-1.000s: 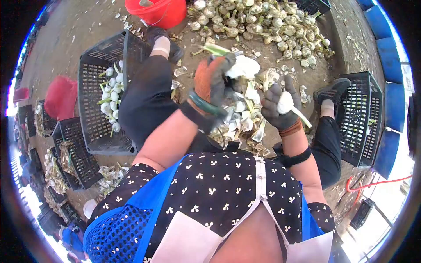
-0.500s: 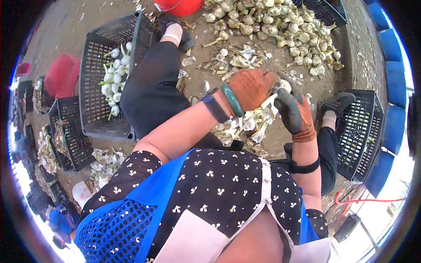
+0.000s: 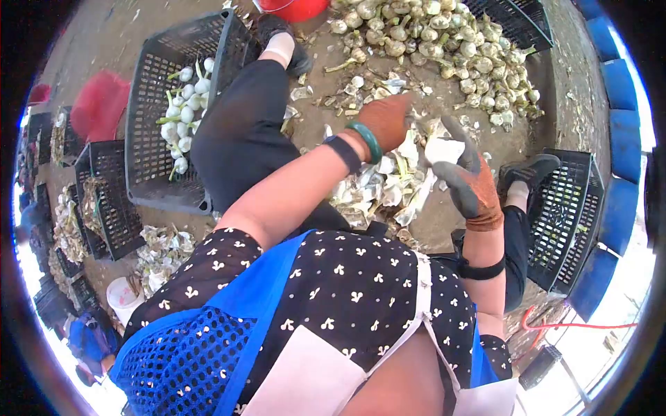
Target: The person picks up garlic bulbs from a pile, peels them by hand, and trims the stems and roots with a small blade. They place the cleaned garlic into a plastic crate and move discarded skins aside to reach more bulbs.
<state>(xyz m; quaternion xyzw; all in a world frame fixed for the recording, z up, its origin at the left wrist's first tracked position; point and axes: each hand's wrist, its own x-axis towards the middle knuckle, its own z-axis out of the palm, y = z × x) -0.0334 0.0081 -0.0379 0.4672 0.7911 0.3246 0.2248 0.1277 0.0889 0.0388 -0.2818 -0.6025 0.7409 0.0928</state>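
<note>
My right hand, in a grey-palmed orange-brown glove, holds a white garlic bulb between its thumb and fingers. Left of the bulb and apart from it is my left hand, in the same kind of glove, with a green bangle at the wrist. Its back faces me and the fingers look closed; whatever they may pinch is hidden. Below both hands lies a heap of garlic skins on the ground. Unpeeled, soil-stained garlic bulbs are piled beyond them.
A black crate with clean white garlic stands beside my left leg. Another black crate sits at my right foot. A red bucket is at the far edge, and blue containers line the right side.
My hands have separated: the left moved away to the left, while the right kept the garlic bulb. The bulb now shows a whiter surface.
</note>
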